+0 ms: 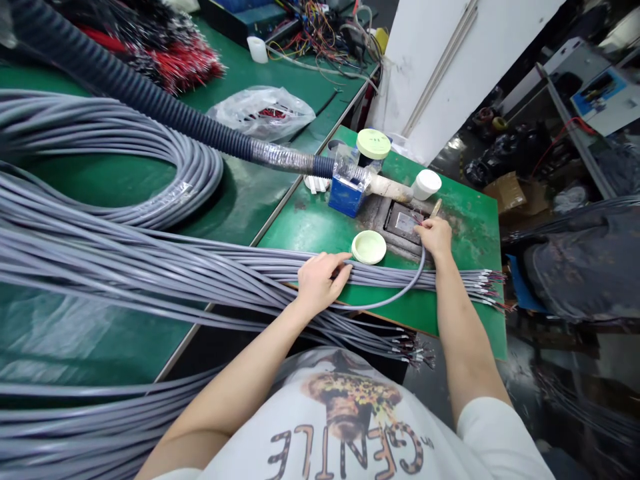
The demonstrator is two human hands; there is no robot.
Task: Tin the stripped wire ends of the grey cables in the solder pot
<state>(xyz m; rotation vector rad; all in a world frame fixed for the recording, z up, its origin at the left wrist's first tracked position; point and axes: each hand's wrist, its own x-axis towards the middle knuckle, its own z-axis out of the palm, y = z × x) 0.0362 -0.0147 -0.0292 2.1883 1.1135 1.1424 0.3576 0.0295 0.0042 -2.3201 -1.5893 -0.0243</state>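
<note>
Black corrugated hose (125, 83) – laid diagonally over green-topped workbench (260, 193), foil-wrapped section toward far end. Bundled red-and-black wires (173, 63) lay beyond hose; clear plastic bag (263, 113) just beside it, red wire visible inside. White plastic cup (257, 49) stood near tangled multicoloured wires (320, 33). White pillar (400, 67) rose past bench corner, pale conduit (440, 67) fixed along it. At right – cardboard box (510, 193) on floor, dark bundled items (505, 150) behind it, grey metal unit with blue-and-white panel (600, 93) beyond.
</note>
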